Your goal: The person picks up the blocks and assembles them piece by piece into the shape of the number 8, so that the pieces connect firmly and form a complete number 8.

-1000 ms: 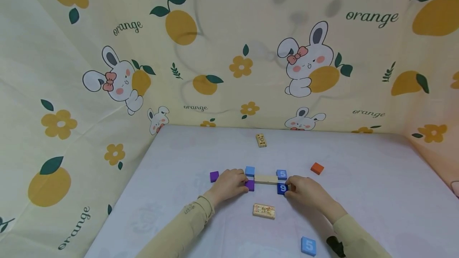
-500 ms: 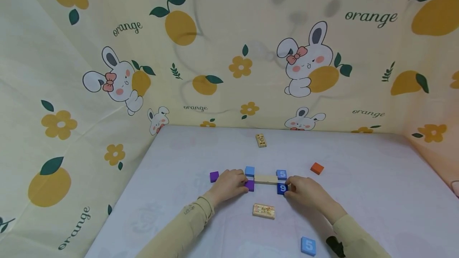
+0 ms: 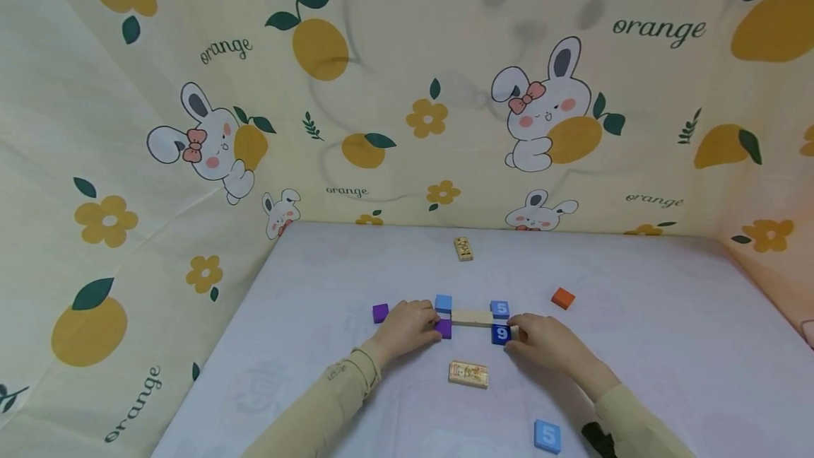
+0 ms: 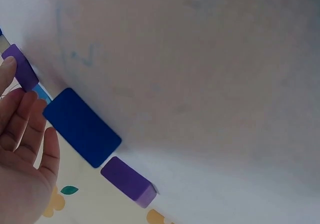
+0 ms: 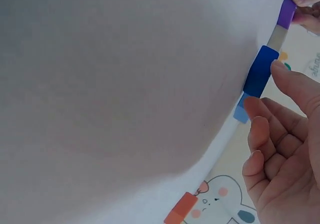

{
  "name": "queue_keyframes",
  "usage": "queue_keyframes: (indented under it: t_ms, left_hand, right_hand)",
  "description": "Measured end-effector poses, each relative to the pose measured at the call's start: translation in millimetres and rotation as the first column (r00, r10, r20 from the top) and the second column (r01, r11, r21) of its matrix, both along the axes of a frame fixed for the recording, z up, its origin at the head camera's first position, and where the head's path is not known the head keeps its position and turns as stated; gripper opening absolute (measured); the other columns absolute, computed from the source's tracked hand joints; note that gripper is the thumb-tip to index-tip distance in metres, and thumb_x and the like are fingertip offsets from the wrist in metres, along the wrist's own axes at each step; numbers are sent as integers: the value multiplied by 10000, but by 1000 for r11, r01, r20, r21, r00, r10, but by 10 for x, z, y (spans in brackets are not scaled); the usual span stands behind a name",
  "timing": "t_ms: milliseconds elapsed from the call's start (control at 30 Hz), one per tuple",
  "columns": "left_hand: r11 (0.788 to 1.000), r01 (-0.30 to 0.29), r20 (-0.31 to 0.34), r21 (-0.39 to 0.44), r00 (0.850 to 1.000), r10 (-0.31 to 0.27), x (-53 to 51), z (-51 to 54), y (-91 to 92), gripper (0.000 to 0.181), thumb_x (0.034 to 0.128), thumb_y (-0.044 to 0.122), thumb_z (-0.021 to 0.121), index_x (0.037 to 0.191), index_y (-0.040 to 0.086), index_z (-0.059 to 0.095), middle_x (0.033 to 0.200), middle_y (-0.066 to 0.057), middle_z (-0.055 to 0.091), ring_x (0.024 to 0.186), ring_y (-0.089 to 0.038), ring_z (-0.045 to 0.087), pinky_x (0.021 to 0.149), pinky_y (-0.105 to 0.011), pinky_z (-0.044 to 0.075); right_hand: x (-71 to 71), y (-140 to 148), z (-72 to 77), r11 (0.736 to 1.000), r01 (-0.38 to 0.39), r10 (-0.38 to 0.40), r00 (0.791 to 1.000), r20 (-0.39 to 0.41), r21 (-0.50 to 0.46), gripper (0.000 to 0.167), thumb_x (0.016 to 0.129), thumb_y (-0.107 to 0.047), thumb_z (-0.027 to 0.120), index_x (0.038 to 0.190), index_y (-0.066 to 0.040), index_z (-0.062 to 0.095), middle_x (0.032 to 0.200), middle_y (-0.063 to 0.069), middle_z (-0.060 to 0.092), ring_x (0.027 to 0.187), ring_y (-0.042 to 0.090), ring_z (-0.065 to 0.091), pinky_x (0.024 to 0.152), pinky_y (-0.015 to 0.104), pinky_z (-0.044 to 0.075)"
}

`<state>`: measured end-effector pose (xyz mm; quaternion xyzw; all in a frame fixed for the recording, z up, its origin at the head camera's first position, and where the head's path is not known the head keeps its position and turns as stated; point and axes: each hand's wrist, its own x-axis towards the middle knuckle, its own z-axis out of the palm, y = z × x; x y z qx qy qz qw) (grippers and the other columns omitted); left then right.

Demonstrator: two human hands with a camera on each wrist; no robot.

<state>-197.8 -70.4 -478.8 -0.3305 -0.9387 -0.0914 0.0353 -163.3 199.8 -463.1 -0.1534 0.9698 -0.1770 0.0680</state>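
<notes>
My left hand (image 3: 407,326) pinches a purple block (image 3: 444,329) between thumb and fingertip; the left wrist view shows the thumb on the block (image 4: 20,67). Opposite it, my right hand (image 3: 548,341) pinches a dark blue block marked 9 (image 3: 500,334), seen from its side (image 5: 261,72) in the right wrist view. Between the two pairs of blocks lies a flat light wooden piece (image 3: 472,319). Behind the pinched blocks sit a light blue block (image 3: 443,304) on the left and a blue block marked 5 (image 3: 499,309) on the right.
Another purple block (image 3: 380,313) and a dark blue block (image 4: 82,126) lie beside my left hand. A printed wooden tile (image 3: 468,374) is in front, a second tile (image 3: 463,249) far back. An orange block (image 3: 562,298) and a light blue 5 block (image 3: 547,436) are to the right.
</notes>
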Motion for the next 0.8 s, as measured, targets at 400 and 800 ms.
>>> queue_keyframes:
  t_ms: [400,800]
  left_hand:
    - [999,-18,44,30,999,17,-2,5,-1,270,817,381,683,998,181,696,921,75,654,817,-52,599,731,-212,434]
    - [999,-25,59,45,998,22,-12,-11,-7,275,814,380,687,1001,178,696,914,74,656,813,-48,596,760,-243,459]
  right_hand:
    - [273,163,147,997,-67,72,991,109,-49,268,794,-302,710,998,-133,671,716,-107,531,631,33,435,569,199,373]
    - [588,402,209,965,-172,226,930,290,-200,245,756,-415,724,842,-210,622,670,-122,502,618,-21,428,541,205,339]
